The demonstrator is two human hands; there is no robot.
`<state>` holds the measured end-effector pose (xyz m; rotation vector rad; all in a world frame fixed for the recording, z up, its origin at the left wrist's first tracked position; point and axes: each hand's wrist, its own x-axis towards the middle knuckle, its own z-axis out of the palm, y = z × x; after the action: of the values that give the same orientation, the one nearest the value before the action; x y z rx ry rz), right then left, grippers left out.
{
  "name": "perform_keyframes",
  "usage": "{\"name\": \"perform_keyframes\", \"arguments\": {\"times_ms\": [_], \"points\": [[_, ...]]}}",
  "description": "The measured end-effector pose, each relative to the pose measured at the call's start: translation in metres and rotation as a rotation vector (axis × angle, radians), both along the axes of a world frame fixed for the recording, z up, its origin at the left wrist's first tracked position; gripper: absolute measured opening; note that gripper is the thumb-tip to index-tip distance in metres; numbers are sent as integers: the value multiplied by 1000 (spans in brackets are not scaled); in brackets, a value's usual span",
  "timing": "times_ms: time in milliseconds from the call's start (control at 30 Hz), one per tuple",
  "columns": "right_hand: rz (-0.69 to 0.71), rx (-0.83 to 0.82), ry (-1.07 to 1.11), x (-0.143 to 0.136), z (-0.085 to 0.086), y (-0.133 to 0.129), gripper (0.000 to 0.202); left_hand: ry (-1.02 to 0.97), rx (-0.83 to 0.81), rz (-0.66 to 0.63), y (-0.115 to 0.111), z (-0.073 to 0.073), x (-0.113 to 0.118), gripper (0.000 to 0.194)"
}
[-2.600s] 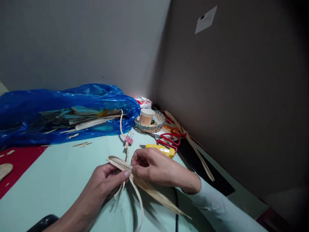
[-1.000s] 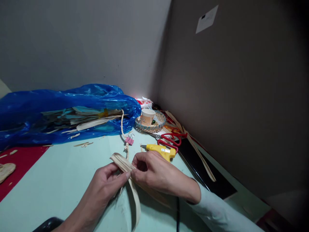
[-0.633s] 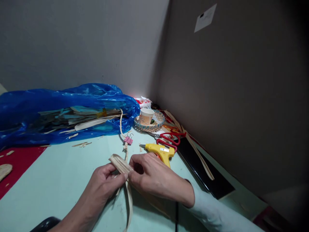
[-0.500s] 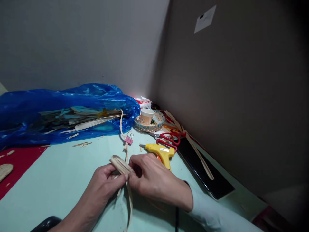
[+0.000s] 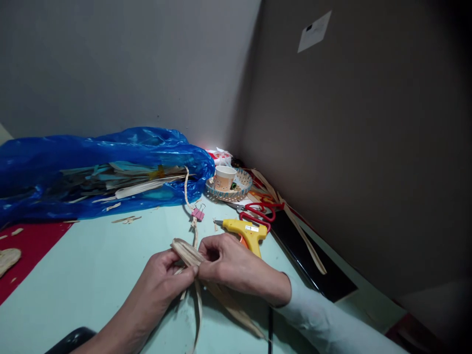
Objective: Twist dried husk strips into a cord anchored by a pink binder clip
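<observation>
My left hand pinches a pale, flat strip of dried plant fibre between thumb and fingers. Close against it, my right hand is closed on the same strip, thumb and forefinger meeting near the left thumb. The strip's folded end sticks up between the hands, and a long tail trails to the lower right. A narrow braided cord runs away from the hands to a pink binder clip. Thinner strands hang below toward me. Where the strip crosses the cord is hidden by my fingers.
Beyond my right hand lie a yellow glue gun, red-handled scissors and a black glossy flat object. A paper cup stands in a shallow woven basket. A blue plastic bag of dry strips stretches along the wall.
My right hand has shifted slightly and its wrist has turned. The strip's tail now shows below it at the lower right. Both hands keep hold of the strip.
</observation>
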<state>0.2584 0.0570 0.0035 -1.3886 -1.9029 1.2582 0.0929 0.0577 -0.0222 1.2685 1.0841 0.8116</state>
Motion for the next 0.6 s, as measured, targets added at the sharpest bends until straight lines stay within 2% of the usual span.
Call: {"name": "perform_keyframes", "arguments": {"times_ms": [100, 200, 300, 533, 600], "points": [[40, -105, 111, 4, 7, -2, 10, -27, -26, 14, -2, 2, 1, 17], [75, -105, 156, 12, 13, -3, 8, -58, -30, 41, -3, 2, 3, 16], [94, -140, 263, 18, 18, -3, 12, -40, -7, 5, -3, -2, 2, 16], [-25, -196, 618, 34, 39, -7, 18, 66, 43, -9, -1, -5, -1, 22], [-72, -125, 736, 45, 50, -8, 19, 76, 53, -24, -2, -5, 0, 23]]}}
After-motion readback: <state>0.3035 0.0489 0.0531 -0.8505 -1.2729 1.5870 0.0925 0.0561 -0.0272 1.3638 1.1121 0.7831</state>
